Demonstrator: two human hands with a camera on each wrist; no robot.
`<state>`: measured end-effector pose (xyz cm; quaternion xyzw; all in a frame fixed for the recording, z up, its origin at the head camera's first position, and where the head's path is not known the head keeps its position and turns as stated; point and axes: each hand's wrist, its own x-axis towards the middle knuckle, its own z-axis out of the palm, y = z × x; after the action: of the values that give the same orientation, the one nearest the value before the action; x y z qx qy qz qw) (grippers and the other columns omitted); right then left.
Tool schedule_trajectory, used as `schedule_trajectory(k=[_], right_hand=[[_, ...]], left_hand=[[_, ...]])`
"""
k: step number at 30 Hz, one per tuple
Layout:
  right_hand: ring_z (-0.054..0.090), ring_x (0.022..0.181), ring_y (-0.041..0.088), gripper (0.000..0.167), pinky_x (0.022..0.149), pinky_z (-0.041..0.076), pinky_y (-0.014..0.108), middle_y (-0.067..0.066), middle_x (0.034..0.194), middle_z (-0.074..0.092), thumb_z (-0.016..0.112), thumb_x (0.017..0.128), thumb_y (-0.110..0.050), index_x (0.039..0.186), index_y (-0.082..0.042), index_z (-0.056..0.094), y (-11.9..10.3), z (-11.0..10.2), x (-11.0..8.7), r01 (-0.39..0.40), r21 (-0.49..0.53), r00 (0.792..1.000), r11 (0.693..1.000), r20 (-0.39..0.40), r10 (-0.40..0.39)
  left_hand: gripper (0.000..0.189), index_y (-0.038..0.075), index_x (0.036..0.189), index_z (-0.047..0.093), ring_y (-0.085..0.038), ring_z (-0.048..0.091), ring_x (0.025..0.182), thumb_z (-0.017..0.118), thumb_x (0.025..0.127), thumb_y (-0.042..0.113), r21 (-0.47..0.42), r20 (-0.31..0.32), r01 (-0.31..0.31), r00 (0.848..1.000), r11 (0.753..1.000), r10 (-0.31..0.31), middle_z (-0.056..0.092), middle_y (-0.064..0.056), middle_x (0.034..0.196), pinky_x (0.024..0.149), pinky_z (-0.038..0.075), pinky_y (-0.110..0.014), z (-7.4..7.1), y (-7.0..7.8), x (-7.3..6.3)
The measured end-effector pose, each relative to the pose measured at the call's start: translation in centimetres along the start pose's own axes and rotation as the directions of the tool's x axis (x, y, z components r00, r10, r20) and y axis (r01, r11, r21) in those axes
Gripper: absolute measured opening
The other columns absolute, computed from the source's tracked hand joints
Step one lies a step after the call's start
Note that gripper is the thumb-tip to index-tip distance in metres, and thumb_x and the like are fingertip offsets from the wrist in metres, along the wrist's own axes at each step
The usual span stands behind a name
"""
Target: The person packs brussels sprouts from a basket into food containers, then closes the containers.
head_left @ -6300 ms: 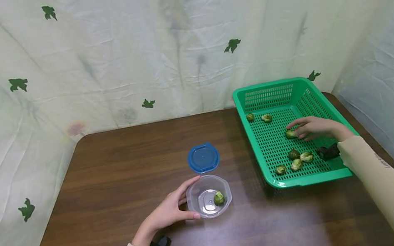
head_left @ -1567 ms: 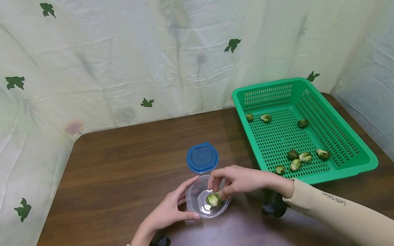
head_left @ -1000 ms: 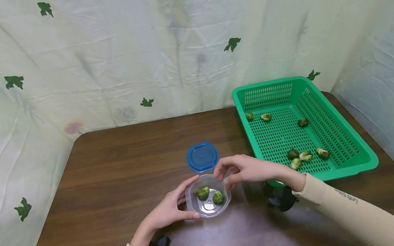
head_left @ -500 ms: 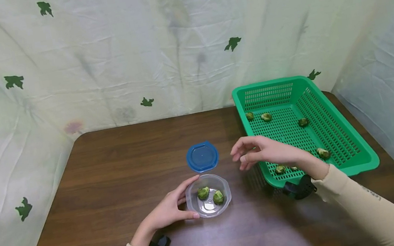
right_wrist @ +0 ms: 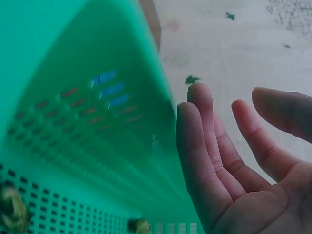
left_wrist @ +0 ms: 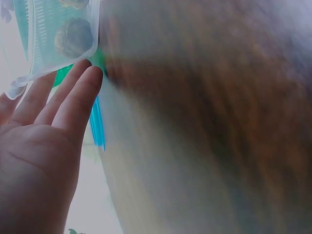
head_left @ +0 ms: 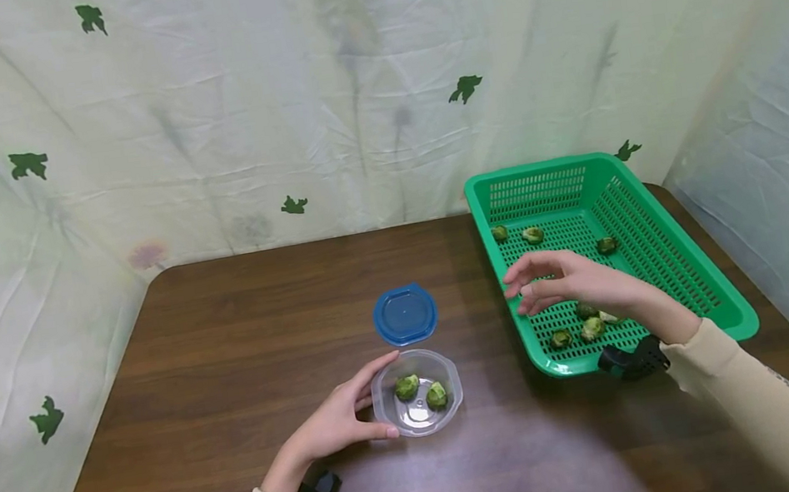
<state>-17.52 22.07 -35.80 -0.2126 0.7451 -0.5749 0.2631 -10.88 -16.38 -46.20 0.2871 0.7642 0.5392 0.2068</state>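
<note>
My left hand [head_left: 338, 413] holds a small clear plastic container [head_left: 452, 377] by its left side, thumb at the near side and fingers along the far side. Two Brussels sprouts, one at the left [head_left: 407, 387] and one at the right [head_left: 436, 396], lie inside it; one sprout [left_wrist: 74, 38] shows through the wall in the left wrist view. My right hand [head_left: 569, 280] hovers over the left part of a green basket [head_left: 729, 308], fingers loosely bent with nothing between them. The right wrist view shows its fingers [right_wrist: 191, 141] beside the basket's wall.
Several Brussels sprouts lie spread in the basket, among them one at the back [head_left: 533, 235], one at the right [head_left: 606, 246] and one at the front [head_left: 561, 339]. A blue lid [head_left: 406, 314] lies just behind the container. A pale cloth [head_left: 210, 120] hangs behind the wooden table [head_left: 260, 315].
My right hand let go of a second Brussels sprout in the container, then moved right and away until over the basket. My left hand has stayed at the container.
</note>
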Motion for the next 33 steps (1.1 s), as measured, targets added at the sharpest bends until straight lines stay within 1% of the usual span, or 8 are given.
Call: schedule_trajectory(k=[4,9,10,13,18,22,26,33], right_hand=[[0.063,0.097,0.038,0.03,0.087,0.052,0.046,0.026,0.119,0.055,0.055,0.097,-0.007,0.123,0.007,0.049,0.5,-1.0,-0.6,-0.024,-0.016,1.0,1.0,-0.018,0.024],[0.063,0.099,0.034,0.028,0.089,0.051,0.046,0.023,0.121,0.055,0.056,0.096,-0.007,0.123,0.002,0.051,0.8,-2.0,-1.1,-0.07,-0.047,0.997,0.996,-0.024,0.069],[0.063,0.1,0.034,0.028,0.089,0.051,0.045,0.022,0.121,0.056,0.057,0.096,-0.007,0.122,0.0,0.052,0.8,-2.2,-1.2,-0.08,-0.058,0.997,0.995,-0.024,0.079],[0.061,0.102,0.037,0.03,0.09,0.05,0.048,0.02,0.121,0.056,0.058,0.095,-0.009,0.123,0.0,0.052,1.1,-3.0,-1.3,-0.095,-0.082,0.995,0.992,-0.016,0.094],[0.055,0.106,0.045,0.033,0.091,0.047,0.055,0.021,0.123,0.054,0.056,0.097,-0.014,0.125,0.002,0.05,1.8,-4.3,-1.4,-0.101,-0.109,0.994,0.989,0.021,0.104],[0.053,0.109,0.047,0.036,0.092,0.045,0.056,0.028,0.127,0.05,0.053,0.099,-0.016,0.128,0.004,0.048,2.4,-5.2,-1.3,-0.114,-0.14,0.99,0.984,0.067,0.124],[0.051,0.112,0.049,0.041,0.093,0.045,0.056,0.031,0.13,0.047,0.052,0.1,-0.018,0.131,0.007,0.045,2.9,-5.8,-1.2,-0.136,-0.157,0.982,0.978,0.106,0.153],[0.052,0.112,0.046,0.041,0.092,0.047,0.05,0.031,0.13,0.046,0.051,0.1,-0.017,0.132,0.007,0.045,3.7,-6.6,-0.7,-0.178,-0.165,0.965,0.97,0.165,0.205]], left_hand=[[0.09,0.021,0.15,0.028,-0.029,0.035,0.134,0.081,0.078,0.02,-0.001,0.0,0.003,1.0,1.0,-0.003,0.032,-0.011,0.151,0.104,0.038,-0.04,0.0,0.0,0.0],[0.09,0.021,0.15,0.028,-0.029,0.036,0.134,0.081,0.078,0.02,-0.007,0.001,0.0,1.0,1.0,0.0,0.032,-0.011,0.15,0.104,0.038,-0.04,0.0,0.0,-0.1],[0.09,0.021,0.151,0.028,-0.029,0.036,0.134,0.081,0.078,0.02,-0.009,0.001,-0.002,1.0,1.0,0.002,0.032,-0.011,0.15,0.104,0.038,-0.04,0.0,0.0,-0.1],[0.09,0.02,0.151,0.027,-0.029,0.037,0.133,0.081,0.078,0.019,-0.013,0.0,-0.006,1.0,1.0,0.006,0.032,-0.012,0.15,0.104,0.038,-0.039,0.0,0.0,-0.1],[0.09,0.02,0.15,0.028,-0.029,0.038,0.133,0.081,0.078,0.02,-0.011,-0.001,-0.002,1.0,1.0,0.002,0.033,-0.012,0.149,0.103,0.039,-0.039,0.0,0.0,-0.1],[0.089,0.02,0.151,0.027,-0.029,0.038,0.133,0.081,0.079,0.02,-0.006,-0.001,0.005,1.0,1.0,-0.005,0.033,-0.012,0.15,0.103,0.039,-0.039,0.0,0.0,-0.1],[0.089,0.02,0.151,0.027,-0.029,0.037,0.133,0.081,0.079,0.02,-0.008,-0.002,0.007,1.0,1.0,-0.007,0.033,-0.012,0.15,0.103,0.039,-0.039,0.0,0.0,-0.1],[0.089,0.021,0.15,0.027,-0.029,0.038,0.133,0.081,0.079,0.019,-0.026,0.0,0.009,1.0,1.0,-0.009,0.032,-0.012,0.15,0.104,0.039,-0.039,0.0,-0.1,-0.1]])
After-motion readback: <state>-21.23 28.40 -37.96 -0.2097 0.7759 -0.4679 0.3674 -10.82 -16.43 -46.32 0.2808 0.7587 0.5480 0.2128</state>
